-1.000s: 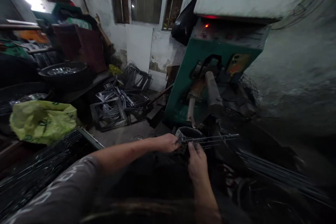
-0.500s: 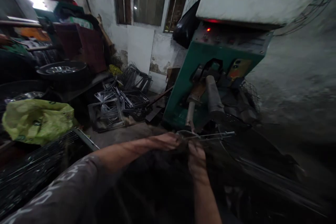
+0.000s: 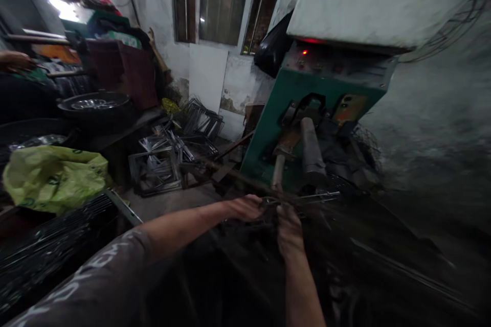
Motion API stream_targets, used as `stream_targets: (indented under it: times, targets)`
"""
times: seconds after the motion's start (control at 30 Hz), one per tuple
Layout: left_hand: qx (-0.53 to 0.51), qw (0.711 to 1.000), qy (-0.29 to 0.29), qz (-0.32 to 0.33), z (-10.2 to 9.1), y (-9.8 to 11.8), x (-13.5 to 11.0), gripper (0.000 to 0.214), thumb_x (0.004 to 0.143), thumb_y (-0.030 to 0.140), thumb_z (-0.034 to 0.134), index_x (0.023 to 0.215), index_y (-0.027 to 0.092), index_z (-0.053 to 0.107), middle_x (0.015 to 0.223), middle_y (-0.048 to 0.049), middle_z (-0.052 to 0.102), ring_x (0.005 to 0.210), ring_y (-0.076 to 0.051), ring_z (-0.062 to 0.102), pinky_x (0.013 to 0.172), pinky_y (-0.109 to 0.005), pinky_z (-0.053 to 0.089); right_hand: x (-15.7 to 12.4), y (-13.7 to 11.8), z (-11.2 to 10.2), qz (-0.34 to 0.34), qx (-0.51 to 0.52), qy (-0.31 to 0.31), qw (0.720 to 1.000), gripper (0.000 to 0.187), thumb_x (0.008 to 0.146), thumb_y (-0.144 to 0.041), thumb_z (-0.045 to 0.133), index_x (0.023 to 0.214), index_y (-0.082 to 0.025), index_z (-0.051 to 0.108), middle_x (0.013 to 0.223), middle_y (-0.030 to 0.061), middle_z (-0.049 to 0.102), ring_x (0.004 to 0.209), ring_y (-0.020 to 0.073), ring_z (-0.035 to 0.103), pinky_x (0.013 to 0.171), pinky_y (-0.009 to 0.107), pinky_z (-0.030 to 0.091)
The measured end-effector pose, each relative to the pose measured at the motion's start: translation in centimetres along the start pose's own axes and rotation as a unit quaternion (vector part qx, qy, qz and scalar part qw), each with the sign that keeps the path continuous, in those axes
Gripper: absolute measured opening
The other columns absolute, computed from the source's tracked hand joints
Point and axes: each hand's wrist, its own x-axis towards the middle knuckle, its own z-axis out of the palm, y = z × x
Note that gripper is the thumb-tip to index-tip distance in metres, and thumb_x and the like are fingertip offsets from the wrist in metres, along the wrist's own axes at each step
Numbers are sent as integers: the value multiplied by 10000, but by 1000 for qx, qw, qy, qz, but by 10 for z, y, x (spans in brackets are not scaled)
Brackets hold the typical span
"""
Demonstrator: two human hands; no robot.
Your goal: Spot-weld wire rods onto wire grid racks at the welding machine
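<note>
Wire rods (image 3: 318, 197), gripped by the closed left hand (image 3: 245, 208) and right hand (image 3: 289, 227), have edged nearer the green machine (image 3: 268, 127) mid-frame.

white lettering on sleeve (image 3: 90, 283), green print on yellow bag (image 3: 53, 176): both unreadable.

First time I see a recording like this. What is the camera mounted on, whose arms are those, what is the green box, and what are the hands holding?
There is one view, from a camera on the person's head, looking forward and down, so the arms are their own. The left hand and right hand both grip a thin bundle of metal wires, held level before a green machine whose red light is lit. To the left are wire frames on the floor and a yellow-green plastic bag.
</note>
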Motion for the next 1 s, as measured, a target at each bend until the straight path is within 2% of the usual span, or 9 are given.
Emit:
stream_targets:
  times: [0.17,0.3,0.47,0.57,0.67,0.77,0.87,0.93,1.0]
  targets:
    - [-9,1000,-3,-20,-1,1,0,327,911,306,413,844,99,657,760,-45,643,663,-122,530,581,-198,389,0,-3,1,23,18,-6,1000,430,656,-553,662,827,-162,610,747,31,640,707,188,585,675,307,464]
    - [-8,999,2,-36,-1,5,-1,430,937,360,334,827,96,655,745,-59,643,637,-133,548,558,-212,389,-8,-4,-5,45,-3,-4,999,416,656,-565,650,785,-172,607,715,37,640,669,193,582,638,317,469]
    - [44,999,8,11,-5,14,-2,337,927,275,373,828,97,642,817,-98,666,760,-174,603,668,-231,430,-20,-2,-12,87,-14,0,996,441,536,-533,703,757,-160,628,754,54,657,754,226,597,741,350,473]
    - [82,995,-2,57,-5,17,4,223,889,232,462,826,106,636,862,-107,674,825,-200,612,721,-244,442,-21,0,-11,115,20,9,993,442,478,-501,703,755,-167,623,728,44,650,747,233,600,724,353,478]
    - [125,988,2,90,0,16,13,231,897,206,442,820,105,635,873,-124,677,827,-207,618,722,-250,447,-20,-2,-8,122,26,20,992,407,483,-477,691,738,-169,615,687,37,637,702,226,595,682,350,476]
    - [131,989,14,73,4,14,21,311,929,219,370,827,96,637,861,-142,677,793,-202,627,680,-243,444,-18,-6,-7,117,46,39,991,376,472,-438,700,724,-171,618,681,39,639,731,234,599,683,344,473]
    - [123,991,14,58,5,17,22,311,930,240,378,831,106,641,850,-119,680,773,-183,624,652,-221,430,-14,-10,-8,90,77,47,992,362,479,-400,706,757,-181,630,785,41,670,824,237,607,771,348,469]
    - [103,993,10,53,4,22,19,280,916,226,408,818,110,643,858,-99,680,792,-172,612,675,-211,423,-12,-12,-10,85,81,35,992,360,469,-368,709,772,-183,644,843,44,683,876,244,604,841,357,450]
    - [42,999,10,32,2,27,10,267,903,249,434,799,114,640,844,-73,673,794,-162,593,685,-208,419,-12,-14,-12,109,77,3,991,362,455,-350,716,769,-179,662,825,49,686,895,261,603,861,372,445]
